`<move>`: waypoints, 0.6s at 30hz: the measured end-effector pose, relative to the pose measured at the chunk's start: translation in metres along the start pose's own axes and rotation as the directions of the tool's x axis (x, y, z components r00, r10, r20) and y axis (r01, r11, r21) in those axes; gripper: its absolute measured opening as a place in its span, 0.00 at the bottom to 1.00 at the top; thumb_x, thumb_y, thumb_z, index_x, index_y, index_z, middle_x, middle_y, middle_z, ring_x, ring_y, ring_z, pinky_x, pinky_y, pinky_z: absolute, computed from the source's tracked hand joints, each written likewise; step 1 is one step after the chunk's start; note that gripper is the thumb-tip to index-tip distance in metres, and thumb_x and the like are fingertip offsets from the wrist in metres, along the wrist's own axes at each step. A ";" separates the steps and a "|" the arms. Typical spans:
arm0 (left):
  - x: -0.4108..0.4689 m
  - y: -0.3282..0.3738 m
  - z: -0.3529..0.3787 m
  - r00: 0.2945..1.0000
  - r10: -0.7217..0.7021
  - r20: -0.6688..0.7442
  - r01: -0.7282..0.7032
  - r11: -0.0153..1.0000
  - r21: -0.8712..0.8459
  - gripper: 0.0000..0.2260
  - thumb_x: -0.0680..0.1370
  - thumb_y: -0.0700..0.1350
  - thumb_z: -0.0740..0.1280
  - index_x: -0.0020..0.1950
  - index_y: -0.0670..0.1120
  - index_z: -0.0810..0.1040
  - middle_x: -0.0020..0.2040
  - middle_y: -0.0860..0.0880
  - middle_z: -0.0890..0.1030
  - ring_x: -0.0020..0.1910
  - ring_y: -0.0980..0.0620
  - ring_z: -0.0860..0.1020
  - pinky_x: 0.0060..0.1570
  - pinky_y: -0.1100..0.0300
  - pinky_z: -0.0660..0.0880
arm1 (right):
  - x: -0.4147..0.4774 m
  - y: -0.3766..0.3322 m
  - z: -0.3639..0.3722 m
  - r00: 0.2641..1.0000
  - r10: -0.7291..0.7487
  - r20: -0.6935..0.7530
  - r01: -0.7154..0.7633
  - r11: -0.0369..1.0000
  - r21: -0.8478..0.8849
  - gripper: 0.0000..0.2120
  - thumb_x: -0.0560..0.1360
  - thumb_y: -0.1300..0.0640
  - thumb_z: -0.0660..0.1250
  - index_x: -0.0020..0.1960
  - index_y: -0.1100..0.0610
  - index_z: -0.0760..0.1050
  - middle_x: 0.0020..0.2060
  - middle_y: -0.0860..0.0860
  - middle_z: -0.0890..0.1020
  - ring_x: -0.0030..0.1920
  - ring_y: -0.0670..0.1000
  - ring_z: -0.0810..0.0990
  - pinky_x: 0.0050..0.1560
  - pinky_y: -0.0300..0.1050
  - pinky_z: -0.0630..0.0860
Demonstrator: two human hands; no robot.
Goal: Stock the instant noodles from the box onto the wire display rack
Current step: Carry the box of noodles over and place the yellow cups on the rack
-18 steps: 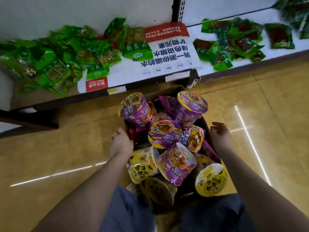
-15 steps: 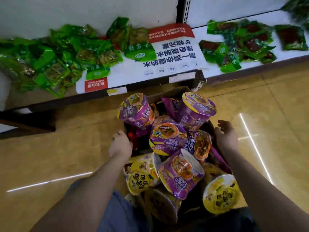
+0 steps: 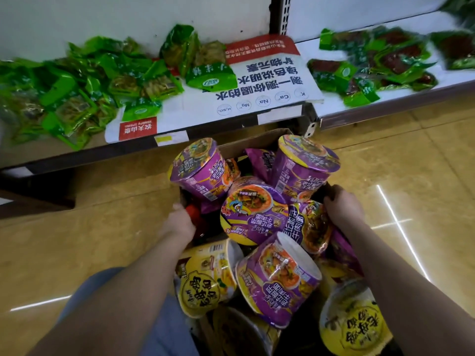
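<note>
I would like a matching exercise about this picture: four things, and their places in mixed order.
1 left hand
2 right hand
3 green packets
4 purple cups

a on the shelf
b gripping the left side of the box
c piled in the box
d gripping the right side of the box

Pairs: 1-b; 2-d; 3-a; 4-c

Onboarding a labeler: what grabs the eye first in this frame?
A heap of purple noodle cups fills the cardboard box at centre, with yellow cups at its near end. The left hand and right hand grip its two sides. Beyond, green packets litter the low shelf.
</note>
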State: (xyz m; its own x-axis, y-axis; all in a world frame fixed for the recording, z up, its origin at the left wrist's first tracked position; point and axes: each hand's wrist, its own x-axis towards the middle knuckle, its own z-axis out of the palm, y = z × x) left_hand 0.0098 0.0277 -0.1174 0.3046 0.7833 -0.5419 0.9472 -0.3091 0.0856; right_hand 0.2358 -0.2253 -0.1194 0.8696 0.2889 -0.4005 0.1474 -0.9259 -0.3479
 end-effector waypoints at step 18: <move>-0.009 -0.014 0.004 0.983 -0.067 0.169 0.091 0.986 -0.138 0.05 0.78 0.41 0.65 0.49 0.39 0.76 0.36 0.47 0.73 0.42 0.47 0.73 0.39 0.58 0.67 | 0.010 0.006 0.003 0.991 -0.128 -0.025 0.121 0.975 -0.184 0.15 0.79 0.55 0.57 0.60 0.62 0.74 0.52 0.64 0.80 0.51 0.64 0.79 0.46 0.51 0.75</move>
State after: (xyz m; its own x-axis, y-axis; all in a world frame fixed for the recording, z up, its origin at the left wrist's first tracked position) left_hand -0.0070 0.0227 -0.1169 0.2191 0.6996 -0.6801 0.9757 -0.1596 0.1502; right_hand 0.2444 -0.2272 -0.1278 0.8553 0.3985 -0.3311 0.3356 -0.9130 -0.2319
